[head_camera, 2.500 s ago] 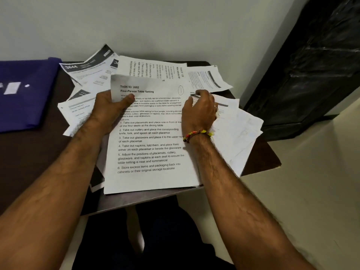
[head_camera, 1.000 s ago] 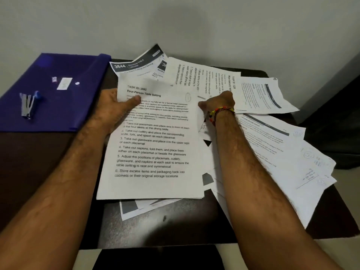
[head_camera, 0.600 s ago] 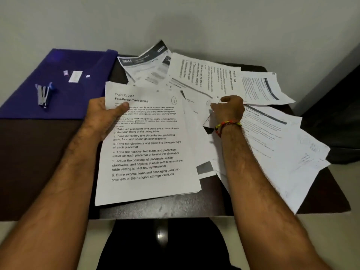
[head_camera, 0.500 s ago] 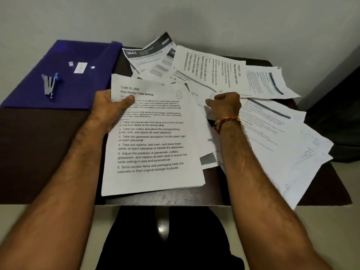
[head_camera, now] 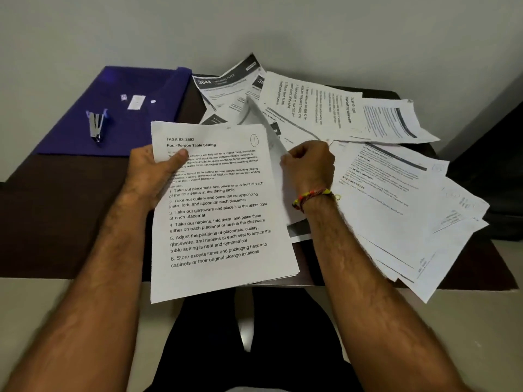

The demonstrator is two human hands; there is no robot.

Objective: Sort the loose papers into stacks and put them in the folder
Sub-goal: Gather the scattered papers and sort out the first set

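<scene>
My left hand (head_camera: 154, 172) grips a thin stack of printed sheets (head_camera: 220, 222) by its upper left edge, thumb on top; the top page reads "Four-Person Table Setting". My right hand (head_camera: 308, 162) has its fingers curled and pinches a single loose sheet (head_camera: 261, 117), lifting its edge off the pile. Several loose papers (head_camera: 390, 193) lie scattered over the middle and right of the dark table (head_camera: 56, 222). A purple folder (head_camera: 135, 108) lies flat at the back left, away from both hands.
A stapler (head_camera: 96, 125) rests on the folder. A grey wall runs right behind the table. Some sheets at the right overhang the table's front edge (head_camera: 424, 281). My lap is below the table's near edge.
My left hand has kept hold of the stack, drawing it slightly toward me. My right hand has moved from the stack's right edge to the pile and lifted one sheet's edge.
</scene>
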